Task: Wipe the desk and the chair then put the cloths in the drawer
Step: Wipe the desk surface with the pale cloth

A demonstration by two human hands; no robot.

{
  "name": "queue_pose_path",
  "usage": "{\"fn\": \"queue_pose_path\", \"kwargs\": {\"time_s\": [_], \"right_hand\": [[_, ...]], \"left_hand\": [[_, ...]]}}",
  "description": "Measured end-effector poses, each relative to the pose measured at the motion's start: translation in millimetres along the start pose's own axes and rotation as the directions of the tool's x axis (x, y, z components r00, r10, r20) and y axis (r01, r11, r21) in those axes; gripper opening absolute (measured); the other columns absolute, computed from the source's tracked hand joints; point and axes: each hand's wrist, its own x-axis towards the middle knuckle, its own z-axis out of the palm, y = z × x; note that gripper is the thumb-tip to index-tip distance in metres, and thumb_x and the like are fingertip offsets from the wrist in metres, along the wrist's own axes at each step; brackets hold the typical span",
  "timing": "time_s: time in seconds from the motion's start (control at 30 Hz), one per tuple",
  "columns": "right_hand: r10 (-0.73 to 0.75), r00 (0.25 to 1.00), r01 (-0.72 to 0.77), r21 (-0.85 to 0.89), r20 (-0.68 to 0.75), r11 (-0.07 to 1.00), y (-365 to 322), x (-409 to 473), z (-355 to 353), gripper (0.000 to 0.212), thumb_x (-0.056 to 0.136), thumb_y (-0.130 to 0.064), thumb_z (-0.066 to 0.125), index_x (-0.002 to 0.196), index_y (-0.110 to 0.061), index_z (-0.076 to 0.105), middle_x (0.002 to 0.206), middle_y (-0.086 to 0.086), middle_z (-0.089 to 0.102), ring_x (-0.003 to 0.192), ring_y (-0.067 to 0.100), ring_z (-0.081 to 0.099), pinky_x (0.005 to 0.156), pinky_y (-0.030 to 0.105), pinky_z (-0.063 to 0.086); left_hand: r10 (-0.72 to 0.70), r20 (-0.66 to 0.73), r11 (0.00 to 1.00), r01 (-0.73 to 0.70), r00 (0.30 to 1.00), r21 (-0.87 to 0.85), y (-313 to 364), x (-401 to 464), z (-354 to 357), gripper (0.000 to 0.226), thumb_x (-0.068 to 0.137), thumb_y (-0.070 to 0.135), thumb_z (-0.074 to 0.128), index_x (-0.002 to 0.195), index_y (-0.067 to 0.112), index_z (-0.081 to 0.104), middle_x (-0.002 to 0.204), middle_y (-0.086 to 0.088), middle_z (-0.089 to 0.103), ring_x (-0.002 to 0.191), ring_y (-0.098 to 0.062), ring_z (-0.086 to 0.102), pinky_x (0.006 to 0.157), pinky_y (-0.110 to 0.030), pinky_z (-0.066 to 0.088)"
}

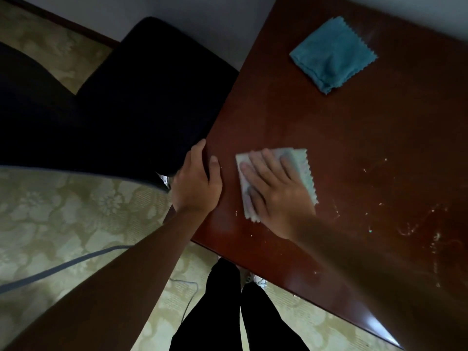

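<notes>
Head cam, only view I've got: my right hand (273,188) is flat w/ fingers straight, pressing the pale cloth (301,171) down on the tabletop (354,138), so it's splayed out, not curled round anything. Left hand (196,181) is hooked over the tabletop's left edge, thumb on top, fingers wrapped down the side, prob just bracing me. The blue cloth (333,54) sits folded near the far side, well apart from both hands, up and to the right of my right hand, so that's the nearer arm for it when I need it. The chair (141,97) is just beside the tabletop on the left, seat right by my left hand. Thing that matters for the next swipe imo: the crumbs and smears (410,224) are mostly off to the right of the pale cloth and toward the near edge, w/ a few specks below it too. So I'd guess the wiping is nowhere near done, chair untouched afaict, no drawer visible in this shot.
</notes>
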Motion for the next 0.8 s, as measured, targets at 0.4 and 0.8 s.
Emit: {"fn": "queue_pose_path", "kwargs": {"time_s": [0.4,0.8], "right_hand": [[-0.034,0.999,0.035,-0.055,0.019,0.998,2.7,42.9,-3.5,0.057,0.101,-0.039,0.019,0.153,-0.018,0.028,0.16,0.011,0.025,0.15,0.032,0.015,0.12,0.053,0.01],[-0.234,0.972,0.233,-0.019,-0.024,0.972,-13.9,70.5,5.2,0.053,0.098,-0.036,0.031,0.146,-0.018,0.045,0.155,0.013,0.036,0.146,0.036,0.026,0.117,0.057,0.018]], "left_hand": [[-0.116,0.023,0.991,0.115,0.993,0.066,-42.9,-23.7,-7.6,0.049,0.102,0.044,0.023,0.105,0.014,0.061,0.087,-0.011,0.069,0.084,-0.037,0.065,0.073,-0.038,0.044],[-0.127,-0.018,0.99,0.128,0.992,0.067,-40.0,-25.6,-11.6,0.035,0.106,0.027,0.035,0.108,0.008,0.064,0.087,-0.017,0.068,0.089,-0.042,0.063,0.071,-0.036,0.033]]}}
